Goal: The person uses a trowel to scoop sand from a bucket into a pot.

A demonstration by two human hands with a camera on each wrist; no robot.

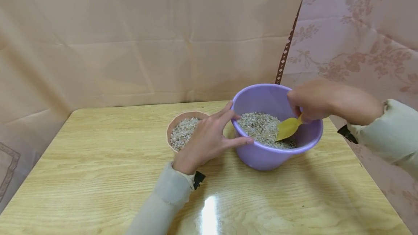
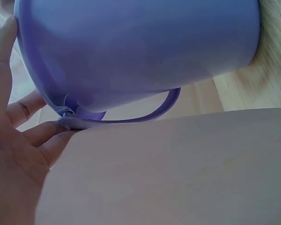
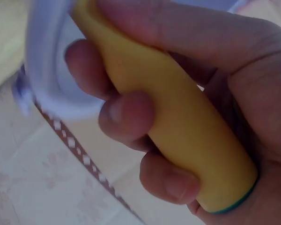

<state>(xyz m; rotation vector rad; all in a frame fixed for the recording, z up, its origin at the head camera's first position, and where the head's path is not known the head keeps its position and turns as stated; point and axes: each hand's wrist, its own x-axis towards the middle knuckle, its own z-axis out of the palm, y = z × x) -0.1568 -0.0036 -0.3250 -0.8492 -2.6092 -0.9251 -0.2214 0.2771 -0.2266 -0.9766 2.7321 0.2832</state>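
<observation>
A purple bucket [image 1: 267, 159] stands on the table, partly filled with small pale gravel [image 1: 261, 126]. My left hand [image 1: 209, 137] holds it by the left side of the rim, thumb at the front and fingers farther back. In the left wrist view, the fingers are beside the joint of the bucket's handle [image 2: 145, 116]. My right hand [image 1: 313, 100] reaches over the right rim, gripping a yellow scoop [image 1: 288, 128] whose blade dips into the gravel. The right wrist view shows fingers wrapped around its thick yellow handle [image 3: 178, 112].
A peach-coloured pot [image 1: 170, 128] of similar gravel stands left of the bucket, partly hidden behind my left hand. The wooden table [image 1: 98, 177] meets a beige cloth [image 1: 147, 46] at the back. Flowered cloth [image 1: 359, 39] hangs along the right side.
</observation>
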